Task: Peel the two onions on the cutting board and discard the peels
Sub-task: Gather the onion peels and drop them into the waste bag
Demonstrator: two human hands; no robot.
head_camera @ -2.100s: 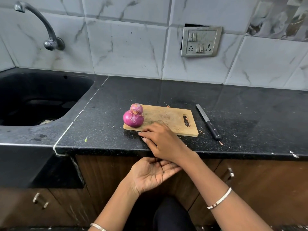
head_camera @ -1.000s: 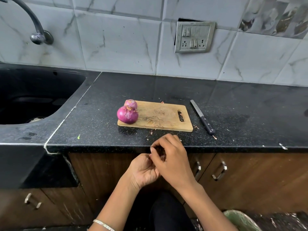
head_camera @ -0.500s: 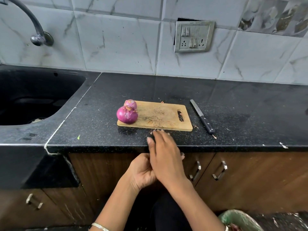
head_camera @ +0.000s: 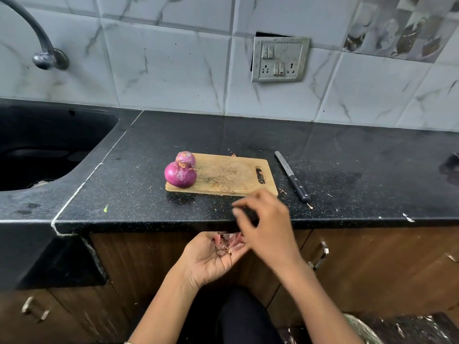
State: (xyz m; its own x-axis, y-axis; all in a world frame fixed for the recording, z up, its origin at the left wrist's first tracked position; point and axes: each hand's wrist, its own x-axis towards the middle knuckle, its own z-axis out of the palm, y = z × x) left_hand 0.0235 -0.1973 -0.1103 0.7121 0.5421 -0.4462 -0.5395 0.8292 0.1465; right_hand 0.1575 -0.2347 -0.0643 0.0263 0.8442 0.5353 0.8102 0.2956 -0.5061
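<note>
Two purple onions stand at the left end of the wooden cutting board (head_camera: pixel 231 175), the large onion (head_camera: pixel 180 174) in front and the small onion (head_camera: pixel 185 157) behind it. My left hand (head_camera: pixel 206 259) is cupped palm up just below the counter's front edge, its fingers curled round a small heap of pink onion peels (head_camera: pixel 229 243). My right hand (head_camera: pixel 268 227) hovers over the counter edge in front of the board. It is blurred, its fingers loosely curled, and I see nothing between them. Small peel scraps dot the counter near the board.
A black-handled knife (head_camera: pixel 293 180) lies on the black counter to the right of the board. A black sink (head_camera: pixel 49 145) with a tap (head_camera: pixel 42 45) is at the left. The rim of a green-lined bin (head_camera: pixel 360 328) shows on the floor at the lower right.
My right hand has lifted off the counter edge and shifted right. My left hand has opened from under it, so the peels in its palm now show. Onions, board and knife have not moved.
</note>
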